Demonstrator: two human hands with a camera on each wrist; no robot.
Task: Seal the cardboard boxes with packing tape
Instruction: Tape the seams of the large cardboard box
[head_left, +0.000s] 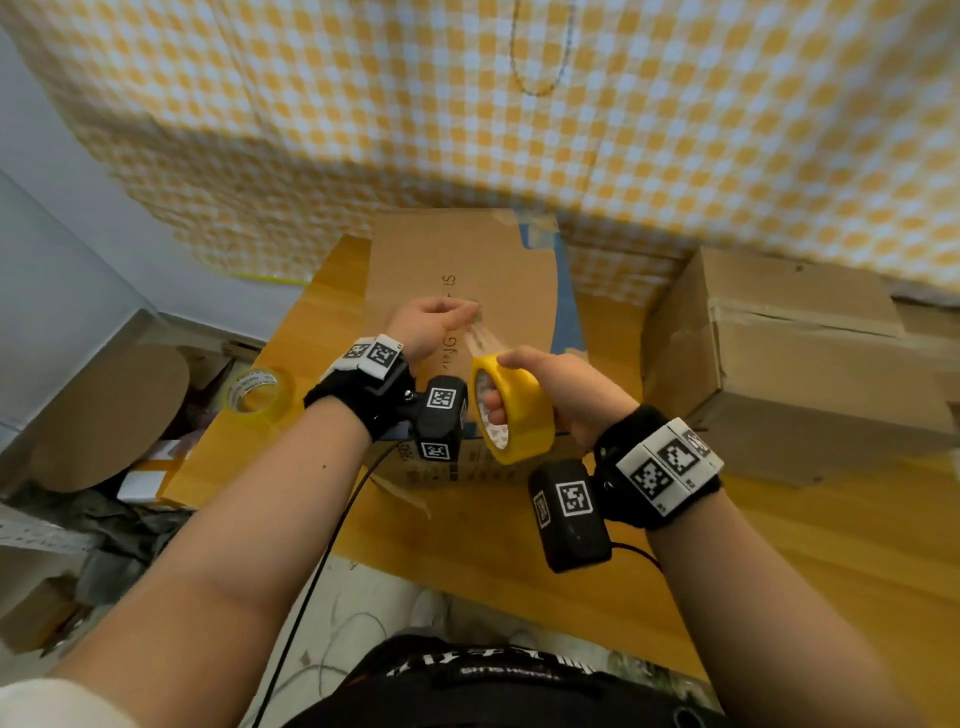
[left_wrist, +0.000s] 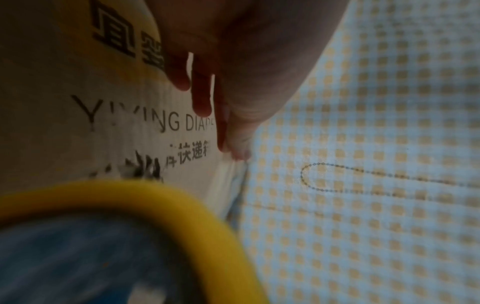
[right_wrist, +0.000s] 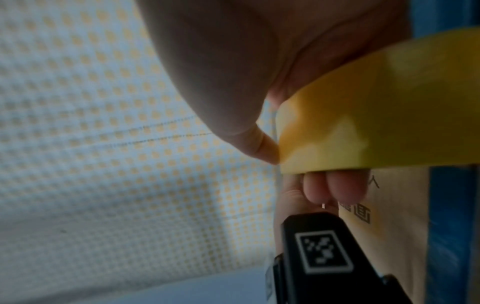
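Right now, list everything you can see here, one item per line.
tape roll: 1, yellow, held above the near edge of the box
tape strip: 1, clear, stretched between the roll and the left hand
printed box: 1, brown, black lettering, on the table in front
second box: 1, brown, on the table to the right
spare tape roll: 1, clear yellowish, on the table's left edge
table: 1, orange wood
checked cloth: 1, yellow and white, hanging behind the boxes
wrist cameras: 2, black, one strapped to each wrist
left hand: pinches the free end of the strip
right hand: grips the roll, fingers through its core
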